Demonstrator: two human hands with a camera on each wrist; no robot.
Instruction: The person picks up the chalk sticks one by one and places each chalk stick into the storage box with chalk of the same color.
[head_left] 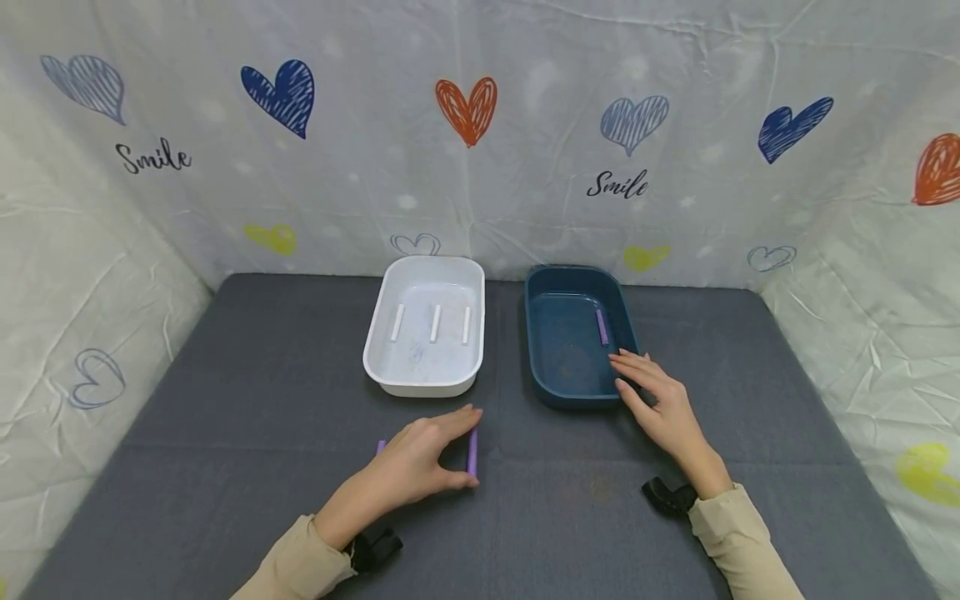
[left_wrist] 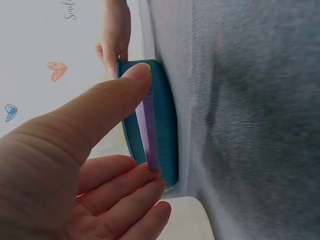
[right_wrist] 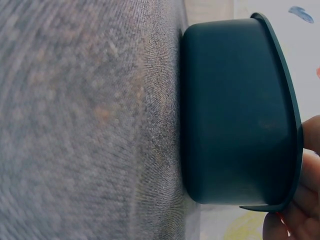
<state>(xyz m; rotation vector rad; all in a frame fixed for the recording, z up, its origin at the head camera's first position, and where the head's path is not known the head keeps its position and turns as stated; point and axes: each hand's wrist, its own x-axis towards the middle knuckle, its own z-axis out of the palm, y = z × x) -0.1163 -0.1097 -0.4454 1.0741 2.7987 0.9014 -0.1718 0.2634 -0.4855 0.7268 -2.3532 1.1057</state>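
Note:
My left hand (head_left: pixel 408 458) holds a purple chalk stick (head_left: pixel 472 452) by its two ends, between thumb and fingertips, low over the grey cloth. In the left wrist view the same stick spans the gap from thumb to fingers. A second purple chalk stick (head_left: pixel 381 447) is mostly hidden behind this hand. My right hand (head_left: pixel 663 408) rests with nearly straight fingers on the near right rim of a dark teal tray (head_left: pixel 573 394). Inside that tray lies one purple chalk stick (head_left: pixel 602 327). The right wrist view shows fingertips (right_wrist: pixel 311 134) touching the rim.
A white tray (head_left: pixel 427 385) stands left of the teal one, with three white chalk sticks (head_left: pixel 435 323) lying apart in it. Grey cloth (head_left: pixel 247 400) covers the table. Behind hangs a pale curtain (head_left: pixel 540 150) printed with hearts.

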